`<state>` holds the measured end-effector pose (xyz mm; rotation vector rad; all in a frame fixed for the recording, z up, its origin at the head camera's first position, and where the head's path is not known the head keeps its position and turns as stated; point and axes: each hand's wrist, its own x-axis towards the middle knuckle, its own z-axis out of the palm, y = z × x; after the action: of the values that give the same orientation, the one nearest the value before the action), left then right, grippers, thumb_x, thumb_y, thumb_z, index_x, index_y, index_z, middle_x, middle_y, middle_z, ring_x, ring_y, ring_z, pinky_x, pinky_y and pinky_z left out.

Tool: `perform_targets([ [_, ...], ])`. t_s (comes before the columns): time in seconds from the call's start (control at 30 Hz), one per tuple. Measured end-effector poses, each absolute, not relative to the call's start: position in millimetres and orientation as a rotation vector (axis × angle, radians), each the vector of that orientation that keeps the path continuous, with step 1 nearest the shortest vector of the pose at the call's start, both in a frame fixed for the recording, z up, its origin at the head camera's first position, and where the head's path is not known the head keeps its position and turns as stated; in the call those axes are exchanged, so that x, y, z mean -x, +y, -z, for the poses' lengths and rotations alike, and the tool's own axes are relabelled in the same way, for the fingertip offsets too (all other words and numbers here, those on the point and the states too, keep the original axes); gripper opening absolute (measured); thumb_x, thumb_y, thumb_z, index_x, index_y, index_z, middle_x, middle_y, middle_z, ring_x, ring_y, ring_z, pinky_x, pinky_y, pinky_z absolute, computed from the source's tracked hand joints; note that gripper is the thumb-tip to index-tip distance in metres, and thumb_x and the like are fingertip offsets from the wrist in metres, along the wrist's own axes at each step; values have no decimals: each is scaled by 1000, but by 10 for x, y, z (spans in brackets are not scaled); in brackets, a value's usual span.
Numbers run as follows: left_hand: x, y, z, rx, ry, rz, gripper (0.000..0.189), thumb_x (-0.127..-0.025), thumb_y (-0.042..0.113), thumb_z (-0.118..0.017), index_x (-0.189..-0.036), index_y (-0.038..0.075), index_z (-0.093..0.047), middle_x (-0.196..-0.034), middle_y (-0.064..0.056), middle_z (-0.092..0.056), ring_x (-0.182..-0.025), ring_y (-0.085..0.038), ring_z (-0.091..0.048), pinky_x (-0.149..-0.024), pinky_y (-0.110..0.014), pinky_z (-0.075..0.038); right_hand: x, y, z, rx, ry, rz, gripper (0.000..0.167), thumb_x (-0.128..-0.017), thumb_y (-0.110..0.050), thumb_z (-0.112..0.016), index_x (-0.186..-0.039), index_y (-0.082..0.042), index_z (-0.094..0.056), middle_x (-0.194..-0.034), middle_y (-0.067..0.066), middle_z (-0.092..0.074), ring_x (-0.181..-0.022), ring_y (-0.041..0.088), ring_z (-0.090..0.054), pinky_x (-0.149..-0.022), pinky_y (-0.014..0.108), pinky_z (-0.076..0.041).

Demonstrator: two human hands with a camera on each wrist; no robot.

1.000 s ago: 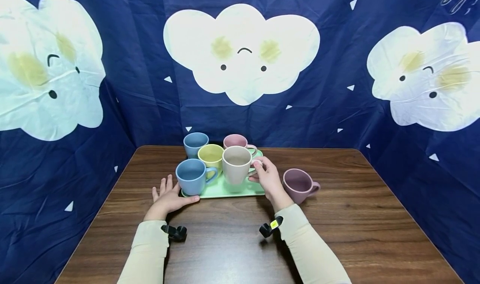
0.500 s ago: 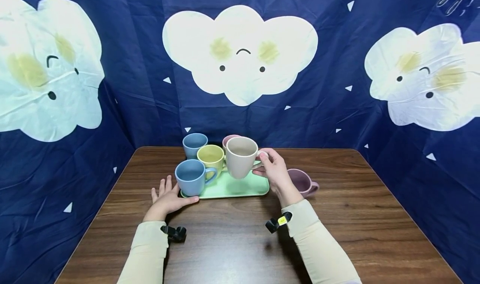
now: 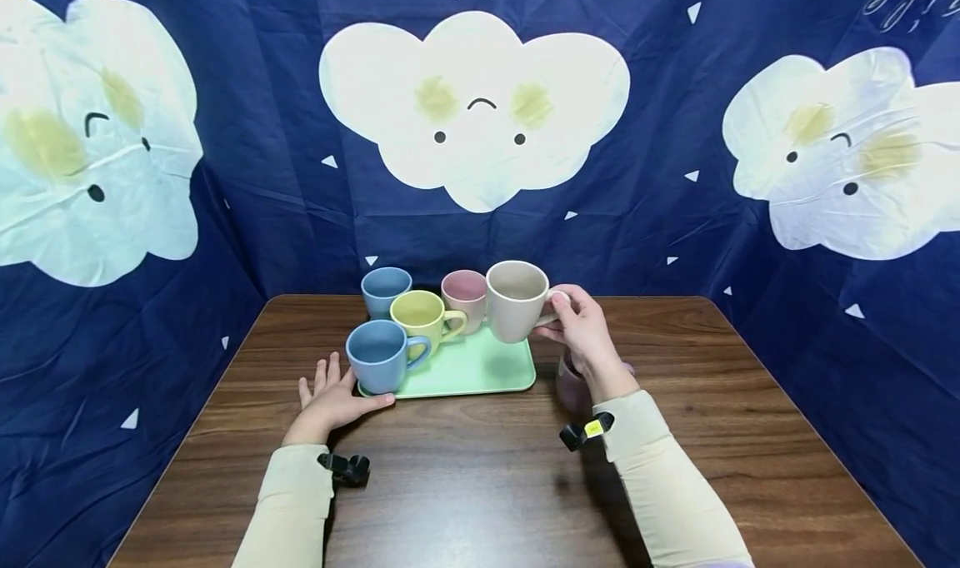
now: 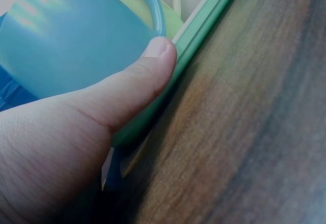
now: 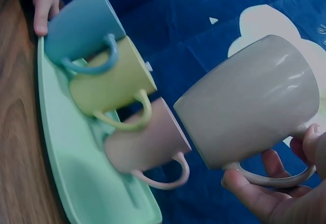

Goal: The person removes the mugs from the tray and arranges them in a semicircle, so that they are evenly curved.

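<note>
My right hand grips the handle of a beige mug, held upright above the right part of a green tray. The right wrist view shows the fingers curled through that handle. My left hand is spread at the tray's front left corner, its thumb straight along the rim beside a blue mug. Behind that mug on the tray stand a yellow mug and a pink mug. Another blue mug is at the back left; its base is hidden.
A mauve mug stands on the wooden table right of the tray, partly hidden by my right wrist. Dark blue cloth with white clouds hangs behind the table and at both sides.
My right hand has lifted the beige mug off the tray and carried it rightward and back. The pink mug now shows more, and the mauve mug less. My left hand stays put.
</note>
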<state>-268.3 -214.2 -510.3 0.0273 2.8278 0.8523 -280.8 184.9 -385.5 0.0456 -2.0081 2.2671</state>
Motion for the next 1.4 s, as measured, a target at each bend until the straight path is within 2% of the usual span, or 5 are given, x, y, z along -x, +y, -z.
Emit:
perform_targets([
  [0.6, 2636, -2111, 5009, -13, 2810, -827, 126, -75, 78, -68, -161, 3, -15, -161, -35, 14, -147, -54, 18, -106, -73, 21, 2862, 2394, 3804, -18, -2031, -2197, 13, -108, -19, -49, -103, -19, -60, -92, -2, -65, -77, 16, -71, -76, 41, -61],
  [1.1, 2652, -2105, 5018, -1, 2810, -817, 129, -73, 81, -67, -161, 2, -14, -161, -36, 14, -147, -54, 18, -107, -73, 22, 2840, 2799, 3877, -67, -2050, -2080, 14, -107, -17, -48, -104, -17, -61, -93, 0, -63, -76, 16, -72, -72, 34, -62],
  [1.4, 2712, -2148, 5163, -12, 2834, -836, 136, -67, 89, -63, -161, 3, -15, -162, -34, 14, -148, -53, 20, -105, -71, 26, 2834, 2979, 3981, -63, -1984, -2119, 16, -107, -19, -48, -99, -21, -62, -90, -7, -66, -76, 14, -72, -71, 32, -62],
])
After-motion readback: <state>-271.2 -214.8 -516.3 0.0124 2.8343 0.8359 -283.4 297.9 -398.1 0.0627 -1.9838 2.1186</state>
